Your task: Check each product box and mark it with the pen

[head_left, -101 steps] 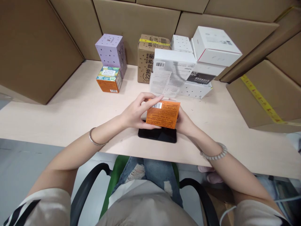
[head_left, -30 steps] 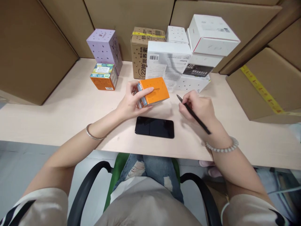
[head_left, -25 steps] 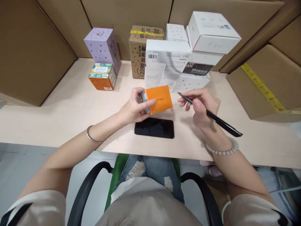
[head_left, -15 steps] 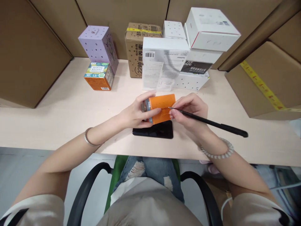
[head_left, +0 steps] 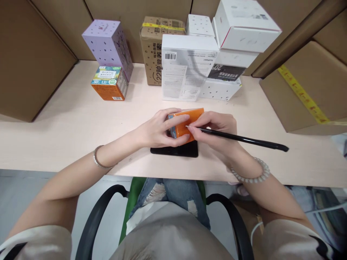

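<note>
A small orange box [head_left: 193,115] is held in my left hand [head_left: 165,128], whose fingers wrap round its left end and lie over its upward face. My right hand [head_left: 218,126] pinches a slim black pen [head_left: 244,138] near its tip. The pen's point meets the orange face, and its far end sticks out to the right. Part of my right hand rests against the box's right edge. Below the box a black phone [head_left: 173,151] lies flat on the table, partly covered by my left hand and the box.
On the pale table [head_left: 81,144], a purple box [head_left: 100,43] stands behind an orange and blue box [head_left: 108,90]. At the back are a brown carton [head_left: 151,54], a white printed box [head_left: 176,79] and stacked white boxes [head_left: 241,38]. Large cardboard [head_left: 306,94] stands at the right.
The pen tip has shifted left across the orange face, and my right hand has moved left with it. The orange box has tilted, and my left fingers have moved further over it.
</note>
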`<state>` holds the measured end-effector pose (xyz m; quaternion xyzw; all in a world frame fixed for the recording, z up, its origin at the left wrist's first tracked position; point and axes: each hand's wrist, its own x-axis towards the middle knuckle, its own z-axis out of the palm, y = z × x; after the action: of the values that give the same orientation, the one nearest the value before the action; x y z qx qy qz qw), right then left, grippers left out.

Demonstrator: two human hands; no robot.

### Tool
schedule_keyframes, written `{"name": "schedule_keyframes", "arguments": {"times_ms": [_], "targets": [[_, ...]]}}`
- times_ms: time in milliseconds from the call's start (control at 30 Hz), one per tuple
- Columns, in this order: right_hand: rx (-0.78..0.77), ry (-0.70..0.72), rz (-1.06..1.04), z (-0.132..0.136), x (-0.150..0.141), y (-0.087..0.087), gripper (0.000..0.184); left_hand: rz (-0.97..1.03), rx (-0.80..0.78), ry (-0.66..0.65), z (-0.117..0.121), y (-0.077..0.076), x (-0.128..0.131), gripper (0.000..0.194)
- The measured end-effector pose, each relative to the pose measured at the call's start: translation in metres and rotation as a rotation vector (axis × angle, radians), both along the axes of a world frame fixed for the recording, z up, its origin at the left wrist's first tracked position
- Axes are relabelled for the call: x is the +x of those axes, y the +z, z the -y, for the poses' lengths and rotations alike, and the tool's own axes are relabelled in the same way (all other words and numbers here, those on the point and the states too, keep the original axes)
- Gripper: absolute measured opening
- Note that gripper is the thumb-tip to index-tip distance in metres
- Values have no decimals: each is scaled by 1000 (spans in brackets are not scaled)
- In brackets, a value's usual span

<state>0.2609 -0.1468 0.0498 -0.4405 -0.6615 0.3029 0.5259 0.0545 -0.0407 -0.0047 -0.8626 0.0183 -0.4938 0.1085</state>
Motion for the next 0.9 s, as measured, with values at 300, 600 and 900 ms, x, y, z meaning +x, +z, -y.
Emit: {"name": "schedule_keyframes", "arguments": {"times_ms": [300, 600, 900], "targets": [[-9, 34, 31, 3, -1, 2, 14, -28, -21, -77, -3, -1, -2, 32], [193, -178, 120, -27, 18, -14, 19, -182, -325, 22, -40, -6, -27, 46], [-32, -314, 808, -30, 27, -26, 23, -275, -138, 95, -77, -1, -59, 38]]}}
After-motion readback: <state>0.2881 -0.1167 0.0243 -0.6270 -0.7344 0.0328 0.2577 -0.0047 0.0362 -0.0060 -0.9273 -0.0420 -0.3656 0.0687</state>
